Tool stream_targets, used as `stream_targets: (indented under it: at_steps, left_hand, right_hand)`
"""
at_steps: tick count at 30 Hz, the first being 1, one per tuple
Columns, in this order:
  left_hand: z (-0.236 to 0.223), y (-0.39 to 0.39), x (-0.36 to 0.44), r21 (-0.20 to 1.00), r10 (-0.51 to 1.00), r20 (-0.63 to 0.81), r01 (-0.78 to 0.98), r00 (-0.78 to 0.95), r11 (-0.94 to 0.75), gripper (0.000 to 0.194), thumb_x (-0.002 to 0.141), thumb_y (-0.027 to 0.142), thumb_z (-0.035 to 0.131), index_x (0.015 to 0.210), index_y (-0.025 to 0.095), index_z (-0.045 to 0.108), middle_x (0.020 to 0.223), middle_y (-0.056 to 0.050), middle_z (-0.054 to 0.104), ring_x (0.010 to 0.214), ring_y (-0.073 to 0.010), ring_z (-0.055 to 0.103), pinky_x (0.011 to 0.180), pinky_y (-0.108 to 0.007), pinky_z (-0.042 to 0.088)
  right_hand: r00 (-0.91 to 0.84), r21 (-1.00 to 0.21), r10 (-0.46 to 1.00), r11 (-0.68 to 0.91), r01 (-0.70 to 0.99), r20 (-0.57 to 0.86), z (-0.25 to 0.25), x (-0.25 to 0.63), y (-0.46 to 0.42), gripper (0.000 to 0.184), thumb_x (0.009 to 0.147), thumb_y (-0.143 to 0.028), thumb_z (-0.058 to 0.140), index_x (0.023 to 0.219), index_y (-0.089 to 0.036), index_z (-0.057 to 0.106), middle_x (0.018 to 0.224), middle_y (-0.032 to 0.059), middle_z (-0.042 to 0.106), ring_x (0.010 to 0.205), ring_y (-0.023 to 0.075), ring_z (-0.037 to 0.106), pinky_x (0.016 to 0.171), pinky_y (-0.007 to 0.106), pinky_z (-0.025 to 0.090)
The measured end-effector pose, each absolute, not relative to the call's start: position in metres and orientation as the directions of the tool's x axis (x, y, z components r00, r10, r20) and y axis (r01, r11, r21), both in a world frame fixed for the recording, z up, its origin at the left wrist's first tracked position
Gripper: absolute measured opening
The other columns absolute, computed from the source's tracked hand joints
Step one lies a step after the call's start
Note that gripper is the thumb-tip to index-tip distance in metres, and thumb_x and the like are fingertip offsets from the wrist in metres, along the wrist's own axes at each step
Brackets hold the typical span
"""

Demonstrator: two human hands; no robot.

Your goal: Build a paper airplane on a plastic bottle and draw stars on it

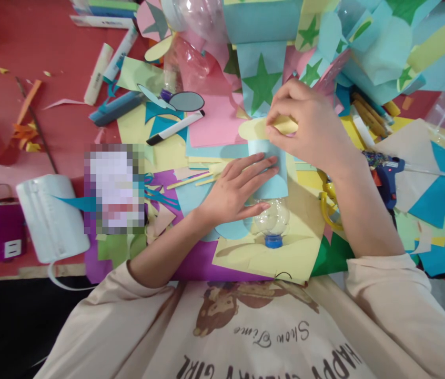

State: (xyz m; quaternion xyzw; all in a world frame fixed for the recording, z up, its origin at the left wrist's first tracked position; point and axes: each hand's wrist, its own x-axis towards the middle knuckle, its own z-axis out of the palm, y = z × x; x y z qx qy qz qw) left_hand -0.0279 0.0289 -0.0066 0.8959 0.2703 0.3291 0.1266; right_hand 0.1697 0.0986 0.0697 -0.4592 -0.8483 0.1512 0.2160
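A clear plastic bottle with a blue cap lies with its cap towards me, light-blue paper covering its upper part. My left hand rests on that paper, fingers stretched out and nearly flat. Thumb and fingers of my right hand pinch a long, rounded piece of pale-yellow paper across the blue paper. Just beyond it is light-blue paper with a green star. My right fingers partly hide the yellow piece.
A glue gun and yellow-handled scissors lie by my right forearm. A black-and-white marker, pink paper and a white pouch are on the left. Several star-decorated paper pieces crowd the far side.
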Motion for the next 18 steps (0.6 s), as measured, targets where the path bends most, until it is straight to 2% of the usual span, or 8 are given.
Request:
stream_targets:
  at_steps: [2, 6, 9, 13, 18]
  left_hand:
    - [-0.006, 0.029, -0.028, 0.409, 0.570, 0.517, 0.401, 0.638, -0.820, 0.062, 0.099, 0.058, 0.036, 0.145, 0.018, 0.044, 0.142, -0.013, 0.057, 0.136, -0.0291, 0.048, 0.109, -0.041, 0.039]
    - [-0.006, 0.029, -0.028, 0.423, 0.573, 0.516, 0.392, 0.637, -0.817, 0.061, 0.098, 0.056, 0.040, 0.145, 0.018, 0.044, 0.143, -0.013, 0.057, 0.136, -0.0295, 0.048, 0.110, -0.041, 0.038]
    - [-0.005, 0.029, -0.029, 0.419, 0.572, 0.509, 0.396, 0.643, -0.817, 0.062, 0.098, 0.057, 0.038, 0.146, 0.018, 0.043, 0.143, -0.014, 0.056, 0.136, -0.0295, 0.049, 0.109, -0.041, 0.038]
    - [-0.004, 0.028, -0.029, 0.412, 0.582, 0.489, 0.416, 0.649, -0.810, 0.063, 0.098, 0.059, 0.035, 0.146, 0.019, 0.043, 0.143, -0.013, 0.056, 0.136, -0.0285, 0.048, 0.108, -0.039, 0.039]
    - [-0.006, 0.026, -0.029, 0.377, 0.575, 0.501, 0.435, 0.647, -0.818, 0.063, 0.097, 0.061, 0.034, 0.142, 0.019, 0.048, 0.140, -0.012, 0.059, 0.133, -0.0281, 0.051, 0.107, -0.040, 0.039]
  right_hand:
    - [-0.486, -0.461, 0.850, 0.521, 0.718, 0.203, 0.070, 0.169, 0.098, 0.015, 0.086, -0.027, 0.054, 0.084, -0.019, 0.066, 0.105, 0.0110, 0.064, 0.097, 0.0258, 0.064, 0.090, 0.044, 0.051]
    - [-0.456, -0.561, 0.873, 0.467, 0.683, 0.172, 0.077, 0.170, 0.095, 0.011, 0.083, -0.029, 0.057, 0.085, -0.022, 0.065, 0.107, 0.0098, 0.063, 0.101, 0.0269, 0.063, 0.089, 0.045, 0.052]
    - [-0.407, -0.631, 0.890, 0.438, 0.641, 0.205, 0.083, 0.174, 0.091, 0.018, 0.087, -0.036, 0.056, 0.102, -0.031, 0.062, 0.114, 0.0044, 0.062, 0.110, 0.0239, 0.060, 0.099, 0.043, 0.051]
    - [-0.283, -0.781, 0.940, 0.318, 0.538, 0.189, 0.075, 0.184, 0.083, 0.043, 0.087, -0.043, 0.055, 0.128, -0.044, 0.044, 0.132, -0.0012, 0.054, 0.119, 0.0186, 0.057, 0.102, 0.037, 0.052]
    - [-0.327, -0.895, 0.934, 0.264, 0.360, 0.144, 0.039, 0.191, 0.067, 0.071, 0.080, -0.037, 0.066, 0.140, -0.028, 0.029, 0.147, 0.0116, 0.046, 0.135, 0.0241, 0.049, 0.112, 0.045, 0.042]
